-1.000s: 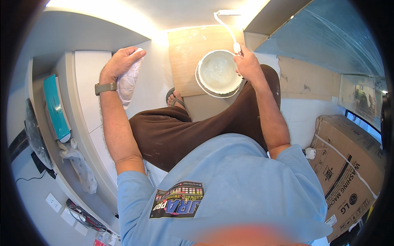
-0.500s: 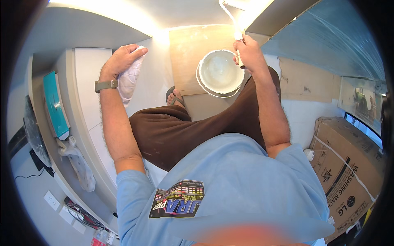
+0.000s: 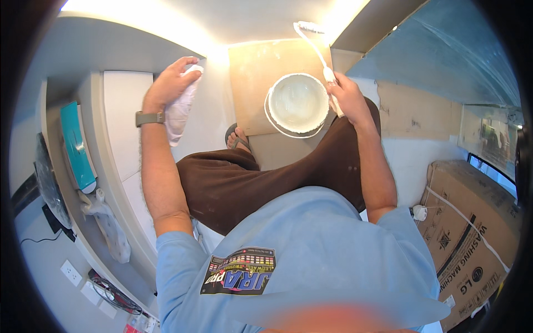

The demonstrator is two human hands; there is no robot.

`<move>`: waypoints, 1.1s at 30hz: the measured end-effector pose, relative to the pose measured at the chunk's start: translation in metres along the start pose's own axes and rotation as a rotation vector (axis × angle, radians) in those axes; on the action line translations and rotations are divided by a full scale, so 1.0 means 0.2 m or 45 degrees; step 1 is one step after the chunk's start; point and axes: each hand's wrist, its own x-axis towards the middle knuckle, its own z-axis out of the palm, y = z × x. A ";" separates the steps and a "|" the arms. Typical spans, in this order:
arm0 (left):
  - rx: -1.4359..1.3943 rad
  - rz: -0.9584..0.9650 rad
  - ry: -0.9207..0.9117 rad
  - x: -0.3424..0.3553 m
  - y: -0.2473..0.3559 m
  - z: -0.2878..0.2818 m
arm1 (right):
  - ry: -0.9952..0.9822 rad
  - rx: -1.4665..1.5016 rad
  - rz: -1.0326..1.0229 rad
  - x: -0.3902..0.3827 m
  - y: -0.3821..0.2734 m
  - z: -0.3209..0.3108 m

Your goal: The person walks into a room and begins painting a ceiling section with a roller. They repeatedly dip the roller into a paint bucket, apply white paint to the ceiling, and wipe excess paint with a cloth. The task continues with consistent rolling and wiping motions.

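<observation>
White-walled corner, cardboard sheet (image 3: 261,77) on floor. Paint bucket (image 3: 298,104) at 12 o'clock. Right hand (image 3: 347,97) fingers clenched on roller handle (image 3: 328,75); left hand (image 3: 169,86) grips white cloth (image 3: 180,108). Risk: roller drips beyond cardboard, or bucket tips off knee.

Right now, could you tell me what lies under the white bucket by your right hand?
The white bucket stands on a pale cardboard sheet spread on the floor. The patch directly beneath it is covered. The right hand holds a white-coated tool beside its rim.

Bright warm glare burns out the top of the fisheye picture along the pale wall's upper edge (image 3: 166,22), while straight edges bow toward the black rim (the bottom blurs orange).
</observation>
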 end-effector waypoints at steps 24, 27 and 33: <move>1.269 0.498 0.003 1.12 0.66 1.06 | 0.057 0.610 0.137 -0.60 0.16 -0.28; 1.200 0.508 0.051 1.15 0.67 1.06 | 0.062 0.612 0.138 -0.60 0.17 -0.29; 1.213 0.497 0.050 1.16 0.69 1.07 | 0.040 0.625 0.117 -0.60 0.17 -0.29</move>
